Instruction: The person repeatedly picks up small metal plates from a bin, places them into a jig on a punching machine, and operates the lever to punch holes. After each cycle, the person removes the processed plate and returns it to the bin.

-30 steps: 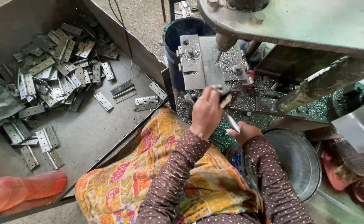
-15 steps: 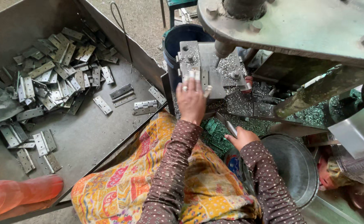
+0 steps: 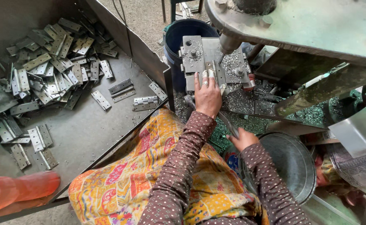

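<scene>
My left hand (image 3: 208, 95) reaches forward onto the grey steel jig (image 3: 193, 54) under the drill spindle (image 3: 228, 43). Its taped fingertips press a narrow metal hinge (image 3: 214, 74) into the jig's slot. Metal shavings (image 3: 237, 62) cover the jig's right side. My right hand (image 3: 243, 139) rests lower, near my lap, closed around a thin metal rod (image 3: 228, 124) that points up and to the left. Both arms wear brown dotted sleeves.
A large sheet-metal tray (image 3: 87, 133) at the left holds several loose hinges (image 3: 45, 71). A blue bucket (image 3: 178, 35) stands behind the jig. A round metal bowl (image 3: 291, 162) sits at the right. The green machine frame (image 3: 316, 25) overhangs. An orange bottle (image 3: 20, 189) lies bottom left.
My left hand moved forward from near my right hand up onto the jig and set its fingers on the hinge. My right hand stayed low with the rod.
</scene>
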